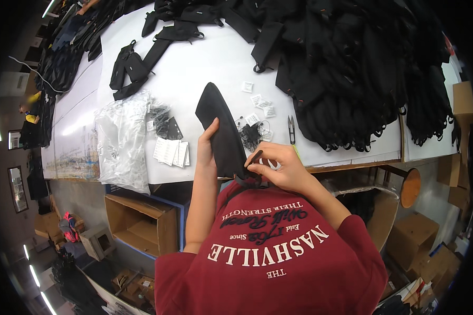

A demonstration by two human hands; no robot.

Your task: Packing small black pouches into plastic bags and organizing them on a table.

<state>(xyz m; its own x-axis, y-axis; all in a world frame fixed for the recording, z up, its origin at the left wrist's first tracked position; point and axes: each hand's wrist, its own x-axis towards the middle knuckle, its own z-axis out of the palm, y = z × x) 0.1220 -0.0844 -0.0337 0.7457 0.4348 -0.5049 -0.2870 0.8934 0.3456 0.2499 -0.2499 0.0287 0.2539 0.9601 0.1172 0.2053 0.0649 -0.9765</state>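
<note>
A long black fabric pouch [220,131] stands tilted in front of my chest, its pointed end away from me. My left hand [208,149] is closed around its left side, thumb on the face. At the pouch's near end my right hand [276,161] pinches a short black strip [255,157], which may be a strap or a zip pull; the fingers partly hide it. Just past my right hand lie a tangle of thin black cords [251,134] and several small white packets [261,105]. Thread snips [292,131] with a yellow-green handle lie to their right.
A big heap of black pouches [341,73] covers the right of the white table [194,63]; several more [131,68] lie at the far left. A clear plastic bag [123,142] and white printed cards [171,152] sit left of me. Cardboard boxes [142,223] stand below the table's edge.
</note>
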